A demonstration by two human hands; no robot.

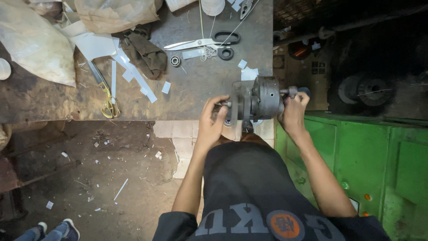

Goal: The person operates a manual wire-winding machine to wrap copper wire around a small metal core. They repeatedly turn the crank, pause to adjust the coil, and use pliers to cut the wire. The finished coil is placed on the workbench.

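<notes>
Winder [258, 100], a grey metal hand-cranked device, sits clamped at the near edge of the workbench [187, 89], at its right corner. Left to right: a plastic bag [33, 42] and yellow-handled scissors [108, 100] lie at the bench's left; a brown rag [145, 53], a small bearing [175, 60] and large black-handled shears [200, 43] lie further back; paper strips [133, 73] are scattered between them. The left hand [211, 118] grips the winder's left end, fingers curled about the shaft there; what sits under them is hidden. The right hand [293, 111] is closed round the crank handle [292, 92] on the right side. A green cabinet [356, 151] stands to the right. Judged from this view, work at the winder is under way; how much is wound cannot be told, since the spindle is covered.
</notes>
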